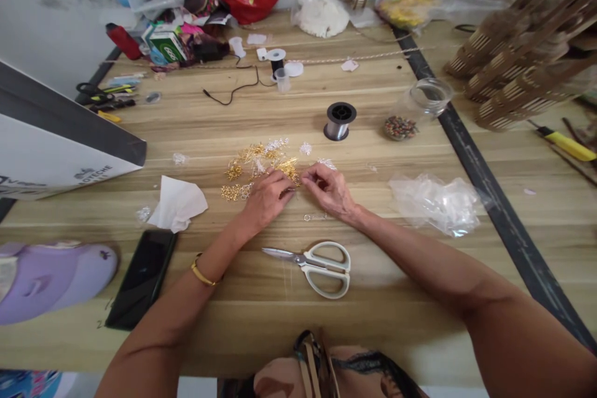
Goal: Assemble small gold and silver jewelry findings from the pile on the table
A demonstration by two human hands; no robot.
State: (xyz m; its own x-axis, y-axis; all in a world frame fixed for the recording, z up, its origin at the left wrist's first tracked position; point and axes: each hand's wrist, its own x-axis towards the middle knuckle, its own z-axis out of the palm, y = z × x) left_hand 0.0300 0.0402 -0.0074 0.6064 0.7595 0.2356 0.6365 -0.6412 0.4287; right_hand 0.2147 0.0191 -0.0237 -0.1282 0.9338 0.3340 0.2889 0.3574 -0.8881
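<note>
In the middle of the table, my left hand [267, 199] rests beside a pile of gold jewelry findings [254, 154], its fingers closed together. My right hand [332, 191] faces it with thumb and forefinger pinched. Whatever lies between the fingertips is too small to make out. Gold rings [230, 193] lie left of my left hand, with silver rings [245, 191] partly behind it. Under my right wrist sits a small silver chain piece [315, 217]. White-handled scissors [321, 266] lie nearer to me, blades pointing left. A spool of clear line [339, 121] stands beyond my hands.
A glass jar of beads [415, 113] lies on its side at the right, near clear plastic bags [441, 202]. On the left are a white paper [178, 204], a black phone [142, 280] and a purple object [58, 280]. Woven brown baskets [504, 74] stand back right.
</note>
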